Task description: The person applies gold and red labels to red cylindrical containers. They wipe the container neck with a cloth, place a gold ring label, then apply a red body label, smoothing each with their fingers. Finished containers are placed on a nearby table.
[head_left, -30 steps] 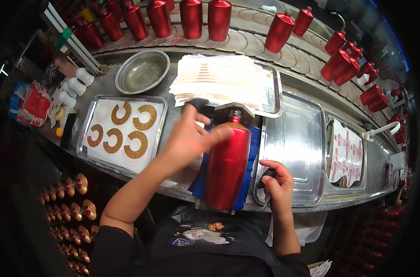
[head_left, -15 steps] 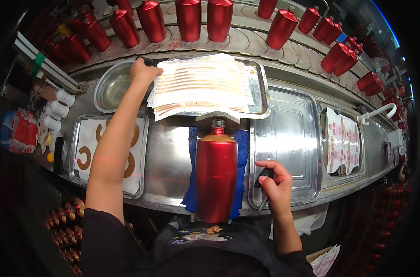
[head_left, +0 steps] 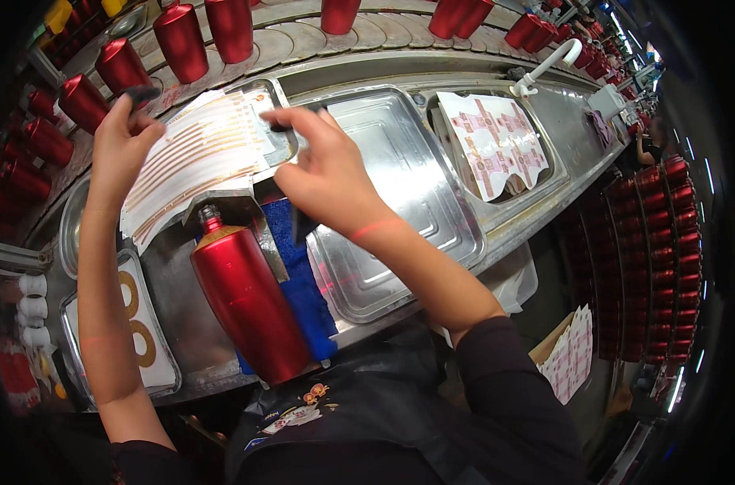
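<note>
My left hand is raised over the left edge of a stack of white sheets with gold strips. A black cover sits on its index fingertip, and thumb and finger are apart. My right hand hovers at the stack's right side, its index finger reaching toward the sheets. Its curled fingers hold a dark-handled tool, mostly hidden by the hand. In front of me a red bottle with a gold shoulder lies with its bare neck against a metal rest, over a blue cloth.
Red bottles stand along the plated conveyor behind. A metal tray lies to the right, beside a basin with pink-printed sheets and a white tap. At left, another tray holds gold C-shaped labels.
My view has turned and shifted right. My right hand has risen from beside the bottle to the sheet stack. My left hand has come off the sheets' edge and stands above it.
</note>
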Tool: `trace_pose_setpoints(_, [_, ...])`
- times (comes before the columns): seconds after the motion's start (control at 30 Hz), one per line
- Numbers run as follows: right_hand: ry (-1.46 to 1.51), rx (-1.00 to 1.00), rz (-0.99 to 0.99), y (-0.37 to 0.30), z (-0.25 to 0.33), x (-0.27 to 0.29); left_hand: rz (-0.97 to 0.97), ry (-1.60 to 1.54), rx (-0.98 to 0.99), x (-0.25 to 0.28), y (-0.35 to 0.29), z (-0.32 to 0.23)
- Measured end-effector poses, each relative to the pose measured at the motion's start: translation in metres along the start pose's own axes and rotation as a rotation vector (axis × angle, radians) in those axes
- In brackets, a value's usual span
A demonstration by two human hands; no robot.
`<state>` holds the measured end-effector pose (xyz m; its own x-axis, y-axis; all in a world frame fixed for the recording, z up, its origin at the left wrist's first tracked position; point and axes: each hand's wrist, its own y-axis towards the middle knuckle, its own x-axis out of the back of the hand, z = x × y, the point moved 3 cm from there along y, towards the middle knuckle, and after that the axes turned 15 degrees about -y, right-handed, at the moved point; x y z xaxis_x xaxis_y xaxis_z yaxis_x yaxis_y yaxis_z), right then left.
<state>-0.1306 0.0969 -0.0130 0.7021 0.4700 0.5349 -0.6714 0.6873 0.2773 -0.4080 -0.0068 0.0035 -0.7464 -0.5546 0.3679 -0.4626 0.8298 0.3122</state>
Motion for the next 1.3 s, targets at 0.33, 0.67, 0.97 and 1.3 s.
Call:
trace_pose_setpoints(0.33, [0.496, -0.093, 0.515, -0.022, 0.015, 0.058, 0.018, -0.394, -0.006, -0.081, -0.086, -0.157])
trace_pose_setpoints(0.67, [0.192, -0.293, 0.477, -0.167, 0.032, 0.030, -0.424, -0.560, 0.271, -0.106, -0.296, -0.124])
trace_pose_setpoints(0.97, [0.196, -0.323, 0.443, -0.203, 0.026, -0.004, -0.473, -0.610, 0.312, -0.115, -0.348, -0.089])
trace_pose_setpoints(1.3, [0.206, -0.335, 0.391, -0.203, 0.027, -0.008, -0.425, -0.578, 0.352, -0.114, -0.339, -0.073])
